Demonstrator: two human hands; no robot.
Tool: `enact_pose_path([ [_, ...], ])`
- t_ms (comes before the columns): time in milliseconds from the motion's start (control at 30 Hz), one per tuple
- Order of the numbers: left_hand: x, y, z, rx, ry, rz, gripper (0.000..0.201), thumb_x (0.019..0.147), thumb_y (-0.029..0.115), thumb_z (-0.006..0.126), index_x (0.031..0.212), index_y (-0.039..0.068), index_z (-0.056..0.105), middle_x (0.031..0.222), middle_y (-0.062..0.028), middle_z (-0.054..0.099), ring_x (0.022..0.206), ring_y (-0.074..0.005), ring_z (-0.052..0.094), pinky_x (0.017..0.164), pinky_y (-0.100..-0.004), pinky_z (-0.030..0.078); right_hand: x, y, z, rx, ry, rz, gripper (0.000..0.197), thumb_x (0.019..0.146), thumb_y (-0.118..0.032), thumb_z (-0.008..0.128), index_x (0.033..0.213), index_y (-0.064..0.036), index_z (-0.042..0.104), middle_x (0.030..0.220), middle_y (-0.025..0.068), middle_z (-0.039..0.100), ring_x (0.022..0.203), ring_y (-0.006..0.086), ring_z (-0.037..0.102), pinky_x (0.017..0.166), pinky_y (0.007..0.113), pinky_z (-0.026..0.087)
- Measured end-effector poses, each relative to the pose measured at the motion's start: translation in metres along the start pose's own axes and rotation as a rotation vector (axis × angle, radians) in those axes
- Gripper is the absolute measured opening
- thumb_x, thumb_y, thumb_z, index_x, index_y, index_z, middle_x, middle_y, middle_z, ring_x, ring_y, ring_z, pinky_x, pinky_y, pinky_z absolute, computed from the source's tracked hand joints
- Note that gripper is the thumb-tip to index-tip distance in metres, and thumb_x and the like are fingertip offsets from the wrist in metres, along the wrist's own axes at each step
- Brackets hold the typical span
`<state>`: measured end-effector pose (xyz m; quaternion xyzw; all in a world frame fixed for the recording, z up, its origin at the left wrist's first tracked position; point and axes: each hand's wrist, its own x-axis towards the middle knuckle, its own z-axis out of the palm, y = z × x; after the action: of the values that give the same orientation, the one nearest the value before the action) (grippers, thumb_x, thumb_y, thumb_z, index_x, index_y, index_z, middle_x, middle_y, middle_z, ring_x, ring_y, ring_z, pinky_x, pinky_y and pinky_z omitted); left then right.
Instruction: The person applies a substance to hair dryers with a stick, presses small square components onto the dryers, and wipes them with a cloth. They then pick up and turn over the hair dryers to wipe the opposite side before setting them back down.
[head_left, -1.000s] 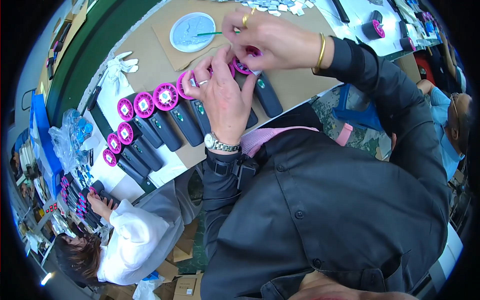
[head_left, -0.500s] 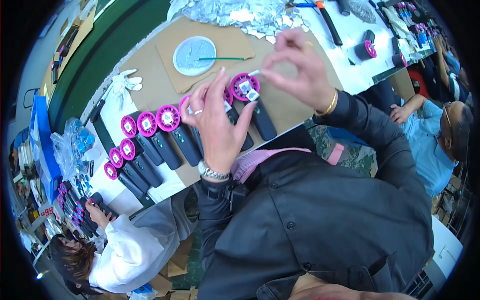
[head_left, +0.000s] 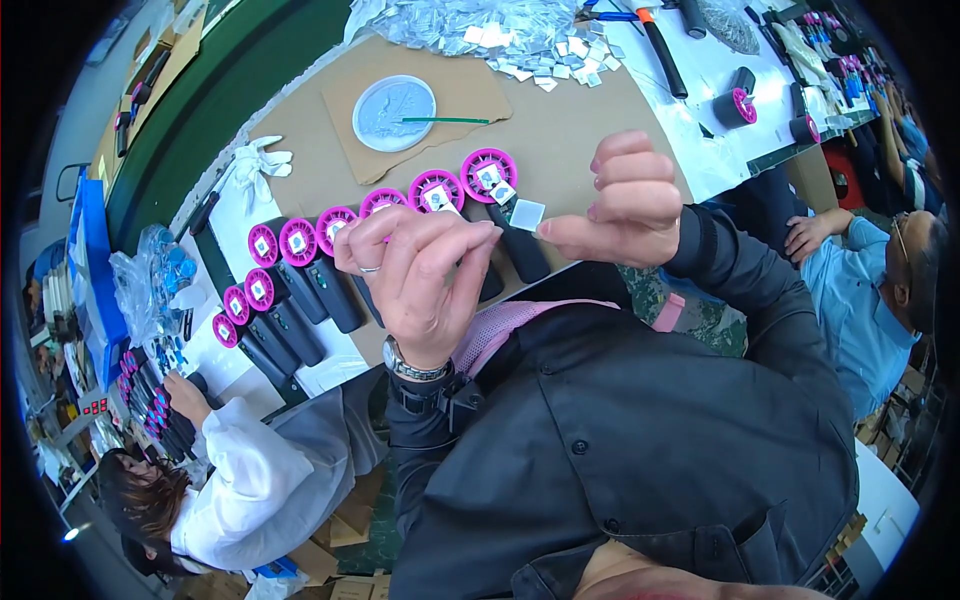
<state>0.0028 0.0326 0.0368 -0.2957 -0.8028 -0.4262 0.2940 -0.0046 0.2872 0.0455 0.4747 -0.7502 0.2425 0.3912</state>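
On the tip of my right thumb rests a small white square piece [head_left: 527,215], and the fingers of my right hand [head_left: 625,205] are curled in. My left hand [head_left: 425,275] has its thumb and fingers pressed together over the row of devices; whatever lies between them cannot be made out. Beneath and beside it lie black handheld devices with pink round fan-like heads [head_left: 489,176], several bearing white square pieces with grey centres. One such square [head_left: 502,193] sits at the edge of the rightmost head, close to the piece on my thumb.
A white dish of pale paste [head_left: 395,112] with a green stick [head_left: 445,120] stands on cardboard [head_left: 335,105]. Beyond it is a heap of small squares [head_left: 480,35]. A white glove [head_left: 257,170] lies left, orange-handled pliers [head_left: 660,55] at far right. Co-workers sit on both sides.
My right hand has come nearer and its fingers have curled in; the white square now shows its flat face. My left hand's spread thumb and fingers have come together.
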Motion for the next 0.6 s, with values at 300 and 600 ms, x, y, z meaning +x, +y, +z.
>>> enact_pose_path([
  [300,0.008,-0.003,0.017,-0.080,-0.059,-0.058,0.025,0.078,0.009,0.088,0.100,0.016,0.079,0.095,0.0023,0.072,0.102,-0.0229,0.061,0.096,-0.0427,0.032,0.007,-0.015,0.014,0.426,0.085,0.607,0.024,0.080,0.000,0.087,0.102,-0.0071,0.080,0.106,0.0069,0.062,0.096,0.0271,0.063,0.083,0.040,0.054],
  [600,0.006,-0.013,0.021,0.001,-0.204,-0.168,0.025,0.084,0.010,0.082,0.108,0.014,0.078,0.100,-0.0002,0.072,0.110,-0.0250,0.060,0.102,-0.0454,0.030,0.017,0.010,0.011,0.313,-0.237,0.550,0.016,0.091,0.000,0.080,0.107,-0.0016,0.077,0.103,0.0100,0.075,0.092,0.0215,0.072,0.077,0.034,0.055],
])
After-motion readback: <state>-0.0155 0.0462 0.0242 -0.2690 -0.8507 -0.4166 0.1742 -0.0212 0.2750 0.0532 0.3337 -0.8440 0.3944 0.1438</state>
